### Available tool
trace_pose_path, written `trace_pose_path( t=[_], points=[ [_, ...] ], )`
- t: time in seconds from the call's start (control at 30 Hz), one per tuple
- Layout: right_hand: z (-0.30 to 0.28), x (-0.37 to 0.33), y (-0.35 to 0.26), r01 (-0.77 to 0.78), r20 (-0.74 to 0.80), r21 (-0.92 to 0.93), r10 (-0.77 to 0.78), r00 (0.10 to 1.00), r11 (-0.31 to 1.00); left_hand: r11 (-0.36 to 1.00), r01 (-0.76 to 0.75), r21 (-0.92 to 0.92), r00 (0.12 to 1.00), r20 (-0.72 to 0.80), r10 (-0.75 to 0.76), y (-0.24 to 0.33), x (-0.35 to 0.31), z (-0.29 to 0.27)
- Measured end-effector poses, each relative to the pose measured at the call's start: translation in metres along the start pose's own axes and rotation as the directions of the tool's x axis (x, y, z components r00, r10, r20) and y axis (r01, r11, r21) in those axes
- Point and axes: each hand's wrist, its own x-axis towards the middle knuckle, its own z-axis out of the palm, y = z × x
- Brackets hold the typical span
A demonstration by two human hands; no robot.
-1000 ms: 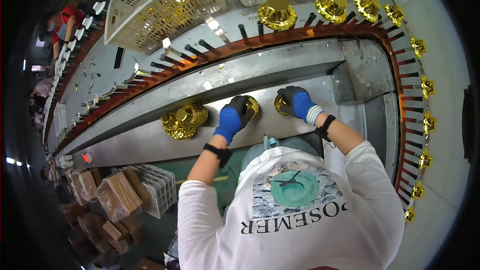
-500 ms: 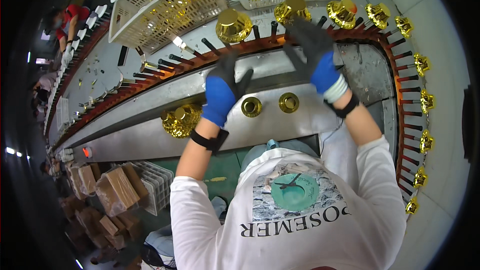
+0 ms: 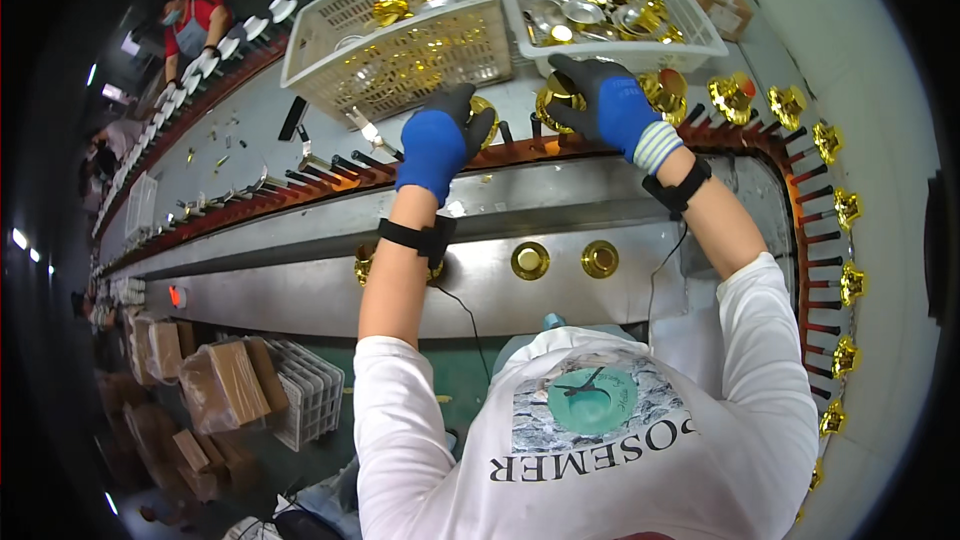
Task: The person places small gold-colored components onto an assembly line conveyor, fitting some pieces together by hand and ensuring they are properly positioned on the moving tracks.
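Note:
My left hand [image 3: 437, 143], in a black and blue glove, curls around a shiny gold flared cup [image 3: 486, 122] over the spindle rail. Its palm hides part of that cup. My right hand [image 3: 612, 108], gloved alike, grips a second gold flared cup [image 3: 556, 108] a little to the right, thumb at the near side and fingers over the top. Below them, two small gold cups [image 3: 530, 260] stand apart on the metal ledge [image 3: 470, 290]. More gold pieces [image 3: 364, 262] sit there partly behind my left forearm.
A curved rail with black-tipped spindles [image 3: 370, 162] runs across and bends down at right, carrying more gold cups [image 3: 733, 97]. Behind it stand two white plastic baskets [image 3: 400, 75] of gold and silver parts. Cartons [image 3: 225, 380] and a crate lie lower left. A co-worker [image 3: 190, 25] is far left.
Both hands have moved away from me onto the gold cups at the rail and closed around them. The whole view has shifted, so the ledge and baskets appear lower.

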Motion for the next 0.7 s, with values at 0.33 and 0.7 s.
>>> trace_pose_path(
  t=[0.33, 0.7],
  points=[
    [0.021, 0.07, -0.151, 0.538, 0.262, -0.121, -0.496, 0.828, 0.834, 0.999, -0.049, 0.01, 0.997, -0.059, 0.049, -0.143, -0.01, -0.014],
    [0.027, 0.146, -0.074, 0.26, 0.159, -0.366, -0.215, 0.963, 0.894, 0.986, 0.157, 0.047, 0.98, -0.132, -0.15, -0.129, -0.055, -0.047]
  ],
)
